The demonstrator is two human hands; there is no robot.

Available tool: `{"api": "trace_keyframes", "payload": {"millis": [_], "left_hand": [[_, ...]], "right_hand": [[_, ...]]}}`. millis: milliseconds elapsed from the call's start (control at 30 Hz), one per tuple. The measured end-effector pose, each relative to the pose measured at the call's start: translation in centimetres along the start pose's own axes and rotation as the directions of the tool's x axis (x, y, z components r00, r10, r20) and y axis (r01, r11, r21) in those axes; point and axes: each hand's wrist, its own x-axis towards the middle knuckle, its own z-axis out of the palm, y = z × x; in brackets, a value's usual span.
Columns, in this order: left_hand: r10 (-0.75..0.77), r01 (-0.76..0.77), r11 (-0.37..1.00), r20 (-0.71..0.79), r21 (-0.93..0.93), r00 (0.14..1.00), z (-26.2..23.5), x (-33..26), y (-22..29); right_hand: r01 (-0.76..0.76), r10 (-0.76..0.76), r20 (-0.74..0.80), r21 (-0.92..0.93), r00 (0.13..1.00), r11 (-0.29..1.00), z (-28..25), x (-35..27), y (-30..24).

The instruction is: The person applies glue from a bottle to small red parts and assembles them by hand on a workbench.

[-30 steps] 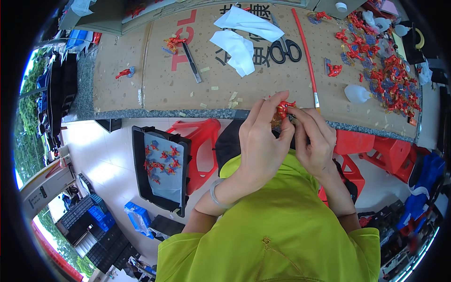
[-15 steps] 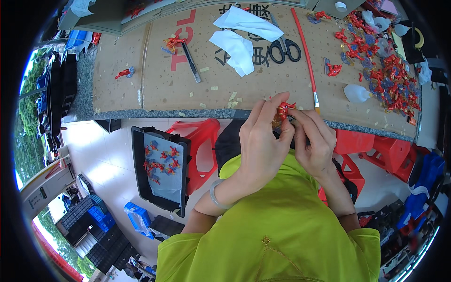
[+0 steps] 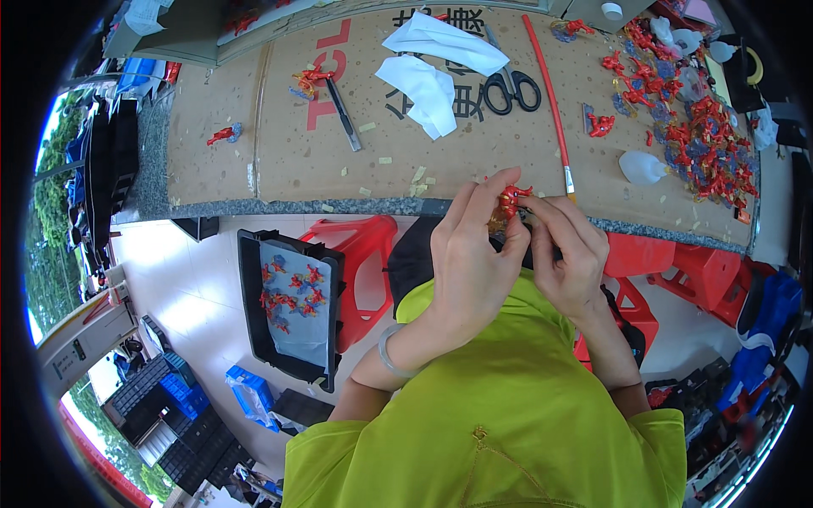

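A small red figurine [image 3: 513,200] with an amber-coloured lower part is pinched in the fingers of my left hand [image 3: 474,258], just off the table's near edge. My right hand [image 3: 572,254] closes in on it from the other side, thumb and index finger meeting at the figurine. Its lower part is mostly hidden behind the fingers, and whether the right fingertips hold something small besides it cannot be made out. Beyond my hands, a red-handled brush [image 3: 552,102] lies on the cardboard-covered table [image 3: 296,173].
Black scissors [image 3: 511,92], white cloth pieces [image 3: 445,42] and a craft knife [image 3: 345,116] lie further back. Many red figurines [image 3: 711,144] are heaped at right near a white plastic bottle [image 3: 642,168]. At left, a black tray [image 3: 252,313] of figurines rests on a red stool [image 3: 369,254].
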Motion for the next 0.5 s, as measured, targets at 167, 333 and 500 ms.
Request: {"api": "trace_keyframes", "payload": {"millis": [167, 333, 500], "left_hand": [[-0.075, 0.086, 0.98, 0.065, -0.181, 0.995, -0.4, 0.6, -1.5], [-0.172, 0.162, 0.963, -0.03, -0.218, 0.985, -1.6, 1.1, -2.5], [-0.189, 0.188, 0.95, 0.02, -0.25, 0.982, -1.1, 0.8, -2.3]], "right_hand": [[-0.093, 0.091, 0.019, 0.102, 0.996, 0.99, -0.6, 0.8, 0.0], [-0.277, 0.24, -0.25, -0.123, 0.938, 0.953, 0.2, 4.4, 4.5], [-0.234, 0.181, -0.275, -0.174, 0.944, 0.956, -0.3, 7.8, 7.8]]}}
